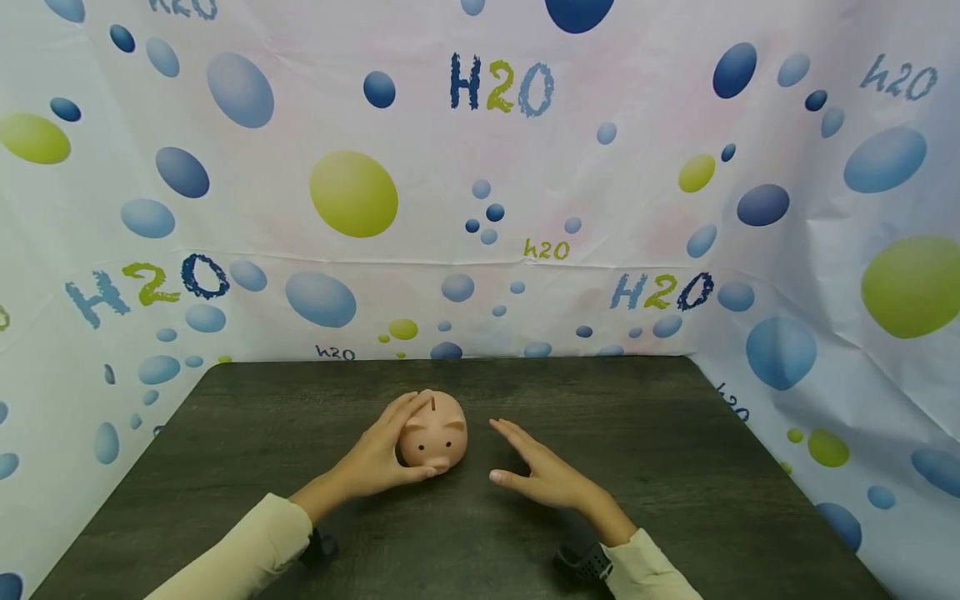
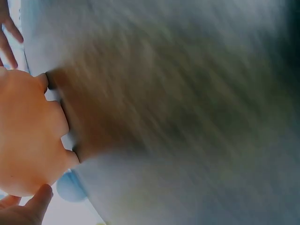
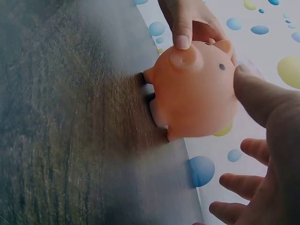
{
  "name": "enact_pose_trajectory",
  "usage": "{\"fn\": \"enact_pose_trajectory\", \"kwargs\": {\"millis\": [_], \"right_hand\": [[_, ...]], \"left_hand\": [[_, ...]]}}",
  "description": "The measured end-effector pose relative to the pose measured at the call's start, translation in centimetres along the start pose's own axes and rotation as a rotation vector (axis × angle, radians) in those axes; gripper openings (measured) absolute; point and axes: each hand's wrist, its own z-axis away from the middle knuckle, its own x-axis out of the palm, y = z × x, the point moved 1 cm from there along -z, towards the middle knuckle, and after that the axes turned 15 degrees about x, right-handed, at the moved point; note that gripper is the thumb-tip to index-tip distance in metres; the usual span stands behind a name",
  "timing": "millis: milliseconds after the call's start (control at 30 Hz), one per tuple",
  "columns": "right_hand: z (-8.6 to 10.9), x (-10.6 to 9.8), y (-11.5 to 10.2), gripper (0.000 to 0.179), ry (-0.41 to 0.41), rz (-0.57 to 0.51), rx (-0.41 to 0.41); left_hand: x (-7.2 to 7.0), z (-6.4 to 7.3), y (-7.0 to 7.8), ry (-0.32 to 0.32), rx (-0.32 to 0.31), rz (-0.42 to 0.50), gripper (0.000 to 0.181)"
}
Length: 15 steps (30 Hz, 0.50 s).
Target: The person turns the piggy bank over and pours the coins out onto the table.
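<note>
A pink pig-shaped piggy bank (image 1: 447, 433) stands upright on the dark table, its snout toward me and its coin slot on top. Around its left side my left hand (image 1: 378, 450) holds it, the thumb by the snout and the fingers over the back. Off to the right, my right hand (image 1: 551, 477) is held apart from the bank, palm toward it, thumb and fingers spread. In the right wrist view the left thumb lies by the snout of the piggy bank (image 3: 197, 105). The left wrist view shows the stubby feet under the piggy bank (image 2: 28, 126).
The dark wood-grain table (image 1: 637, 417) reaches back to a white curtain (image 1: 420, 50) printed with blue and green dots and H2O lettering. That curtain also hangs along both sides. Dark wrist devices, one a wrist camera (image 1: 583, 561), sit below the hands.
</note>
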Motion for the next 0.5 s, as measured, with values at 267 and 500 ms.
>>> {"fn": "enact_pose_trajectory", "kwargs": {"millis": [267, 500], "right_hand": [[0.0, 0.4, -0.2, 0.08, 0.038, -0.006, -0.061], [0.3, 0.8, -0.1, 0.085, 0.103, -0.036, -0.161]], "left_hand": [[1.7, -0.6, 1.8, -0.039, 0.04, 0.082, 0.101], [2.9, -1.0, 3.2, -0.055, 0.055, 0.101, 0.101]]}}
